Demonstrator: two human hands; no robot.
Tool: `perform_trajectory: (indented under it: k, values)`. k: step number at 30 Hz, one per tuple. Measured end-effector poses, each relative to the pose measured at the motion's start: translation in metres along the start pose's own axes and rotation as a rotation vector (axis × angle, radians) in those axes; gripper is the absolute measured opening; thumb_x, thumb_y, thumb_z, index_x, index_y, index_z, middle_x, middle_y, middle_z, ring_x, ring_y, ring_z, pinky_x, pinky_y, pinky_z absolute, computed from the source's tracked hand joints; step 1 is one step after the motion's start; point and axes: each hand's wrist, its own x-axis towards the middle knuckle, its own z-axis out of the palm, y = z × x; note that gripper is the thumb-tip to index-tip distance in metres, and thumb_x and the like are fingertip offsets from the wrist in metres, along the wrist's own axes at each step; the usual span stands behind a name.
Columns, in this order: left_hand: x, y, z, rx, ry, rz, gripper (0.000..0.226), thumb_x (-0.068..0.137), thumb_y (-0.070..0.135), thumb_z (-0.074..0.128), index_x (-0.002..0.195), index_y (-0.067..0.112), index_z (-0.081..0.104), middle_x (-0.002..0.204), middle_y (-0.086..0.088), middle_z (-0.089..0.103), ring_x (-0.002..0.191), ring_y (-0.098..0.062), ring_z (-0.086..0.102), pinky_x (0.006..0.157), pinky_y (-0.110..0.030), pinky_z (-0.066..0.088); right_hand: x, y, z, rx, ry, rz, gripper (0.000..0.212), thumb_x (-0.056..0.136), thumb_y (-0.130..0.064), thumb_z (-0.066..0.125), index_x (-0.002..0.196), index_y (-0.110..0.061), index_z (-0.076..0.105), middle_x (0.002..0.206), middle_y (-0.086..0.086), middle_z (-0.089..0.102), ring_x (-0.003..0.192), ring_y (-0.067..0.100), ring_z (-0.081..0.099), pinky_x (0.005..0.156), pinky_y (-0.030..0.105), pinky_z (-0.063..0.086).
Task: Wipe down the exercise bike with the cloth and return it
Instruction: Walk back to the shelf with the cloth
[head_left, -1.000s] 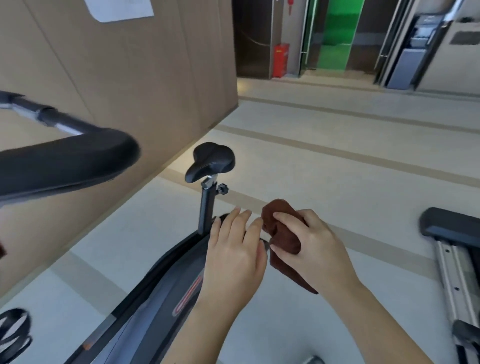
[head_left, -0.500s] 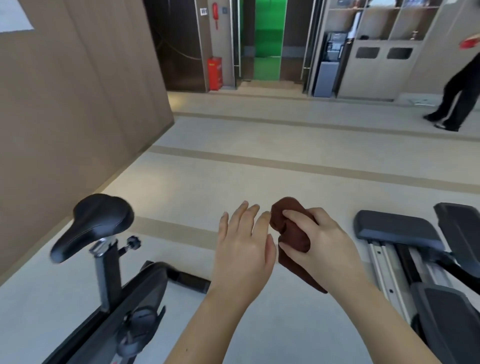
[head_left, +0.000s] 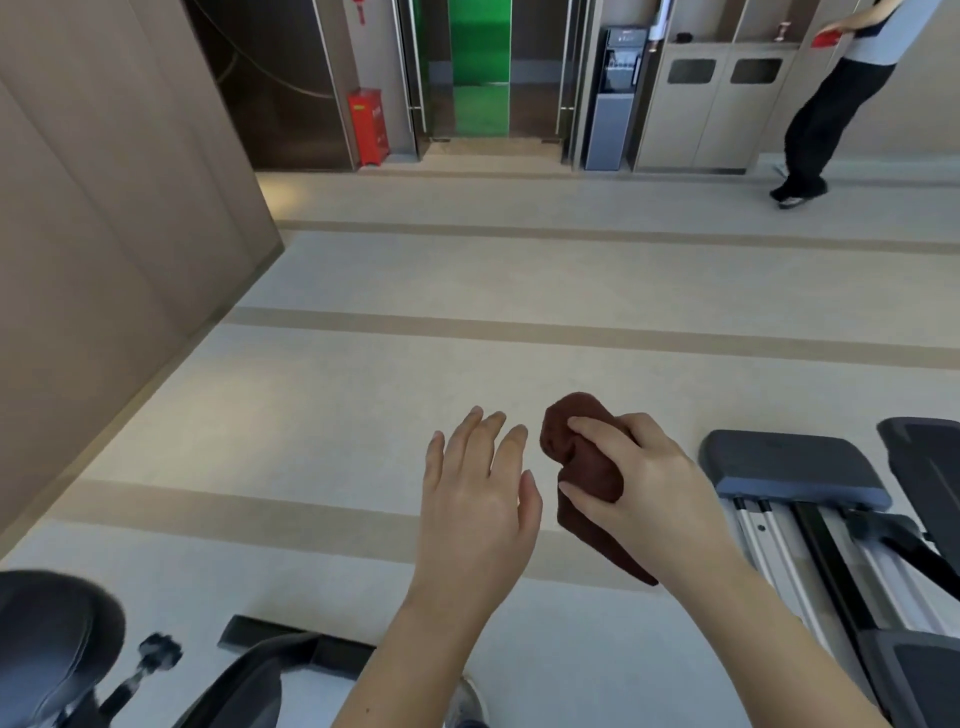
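Observation:
My right hand (head_left: 644, 483) grips a bunched dark brown cloth (head_left: 582, 457), whose tail hangs down below the fist. My left hand (head_left: 478, 493) hovers just left of it with fingers straight and spread, touching nothing. The black exercise bike sits at the bottom left: its saddle (head_left: 47, 639) is in the corner, the seat knob (head_left: 156, 649) beside it, and the frame and rear base (head_left: 291, 644) lie under my left forearm. Both hands are above the floor, to the right of the bike.
Another grey machine with rails (head_left: 810, 499) stands on the right. A brown panel wall (head_left: 104, 260) runs along the left. Far ahead are a red extinguisher box (head_left: 368, 127), a green doorway (head_left: 480, 67), a water dispenser (head_left: 613, 98) and a person walking (head_left: 831, 104).
The view has swung right, away from the bike: saddle and frame slid to the bottom-left corner. My left hand left the bike frame and spread open. The cloth stays in my right hand.

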Motion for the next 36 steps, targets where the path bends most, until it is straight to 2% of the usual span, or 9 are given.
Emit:
perform_trajectory:
  k: [7, 13, 22, 26, 31, 36]
  values:
    - [0.128, -0.076, 0.043, -0.005, -0.007, 0.016, 0.034, 0.072, 0.003, 0.070, 0.105, 0.000, 0.064, 0.112, -0.019, 0.063, 0.113, -0.036, 0.055, 0.093, -0.057, 0.038, 0.145, -0.001, 0.034, -0.021, -0.009, 0.035, 0.052, 0.072, -0.032, 0.072, 0.121, -0.031, 0.055, 0.108, 0.003, 0.056, 0.088, 0.026, 0.057, 0.068, 0.031, 0.046]
    - [0.211, -0.104, 0.099, -0.009, -0.067, 0.047, 0.035, 0.071, 0.004, 0.071, 0.105, 0.001, 0.064, 0.112, -0.018, 0.063, 0.113, -0.035, 0.055, 0.093, -0.058, 0.039, 0.243, 0.030, 0.056, 0.028, 0.016, 0.085, 0.053, 0.072, -0.032, 0.072, 0.122, -0.032, 0.055, 0.108, 0.001, 0.055, 0.087, 0.023, 0.058, 0.069, 0.029, 0.046]
    - [0.380, -0.101, 0.222, -0.026, -0.108, 0.109, 0.035, 0.071, 0.005, 0.071, 0.106, 0.001, 0.064, 0.112, -0.018, 0.063, 0.113, -0.035, 0.055, 0.092, -0.059, 0.038, 0.416, 0.139, 0.059, 0.034, 0.082, 0.170, 0.051, 0.072, -0.029, 0.073, 0.120, -0.031, 0.057, 0.103, 0.003, 0.056, 0.085, 0.026, 0.059, 0.069, 0.028, 0.043]
    - [0.456, -0.092, 0.272, -0.047, -0.098, 0.146, 0.034, 0.072, 0.006, 0.069, 0.106, 0.002, 0.064, 0.113, -0.018, 0.063, 0.113, -0.034, 0.055, 0.093, -0.057, 0.038, 0.488, 0.181, 0.055, 0.016, 0.052, 0.168, 0.053, 0.071, -0.031, 0.074, 0.121, -0.032, 0.056, 0.104, 0.001, 0.056, 0.085, 0.025, 0.059, 0.067, 0.026, 0.041]
    - [0.530, -0.106, 0.324, -0.051, -0.128, 0.091, 0.034, 0.072, 0.006, 0.070, 0.106, 0.003, 0.064, 0.113, -0.017, 0.063, 0.113, -0.034, 0.055, 0.093, -0.056, 0.039, 0.577, 0.217, 0.062, 0.014, 0.056, 0.159, 0.052, 0.071, -0.030, 0.074, 0.120, -0.030, 0.057, 0.109, 0.002, 0.058, 0.090, 0.025, 0.060, 0.071, 0.031, 0.049]
    - [0.609, -0.146, 0.373, -0.034, -0.139, 0.043, 0.034, 0.075, 0.008, 0.068, 0.108, 0.004, 0.063, 0.115, -0.016, 0.062, 0.115, -0.033, 0.053, 0.095, -0.056, 0.037, 0.671, 0.238, 0.090, -0.002, -0.002, 0.136, 0.053, 0.072, -0.033, 0.073, 0.122, -0.032, 0.055, 0.107, 0.000, 0.057, 0.088, 0.024, 0.059, 0.069, 0.029, 0.047]
